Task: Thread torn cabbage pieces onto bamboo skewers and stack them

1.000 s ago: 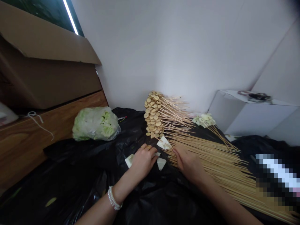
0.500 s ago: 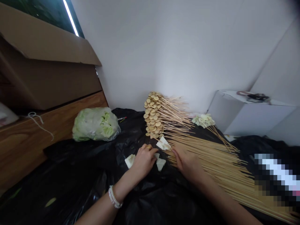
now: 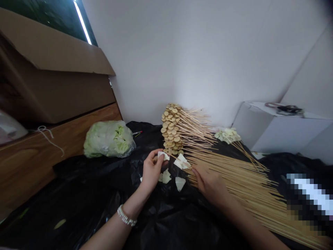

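My left hand (image 3: 151,171) is raised a little off the black plastic sheet (image 3: 109,205) and pinches a pale cabbage piece (image 3: 163,156) between thumb and fingers. My right hand (image 3: 209,183) rests on the pile of bare bamboo skewers (image 3: 241,180), its fingers closed on one skewer whose tip runs through another cabbage piece (image 3: 181,161) toward the left hand. Two loose cabbage pieces (image 3: 180,183) lie on the sheet between the hands.
A stack of skewers loaded with round beige slices (image 3: 171,129) stands behind the hands. A bagged cabbage (image 3: 109,139) lies at the left by a wooden ledge (image 3: 39,156) and a cardboard box (image 3: 52,83). Skewered cabbage (image 3: 228,134) and a white box (image 3: 281,128) are at right.
My left hand lifted from the sheet with a cabbage piece and turned it toward the skewer tip. My right hand stayed on the skewer pile.
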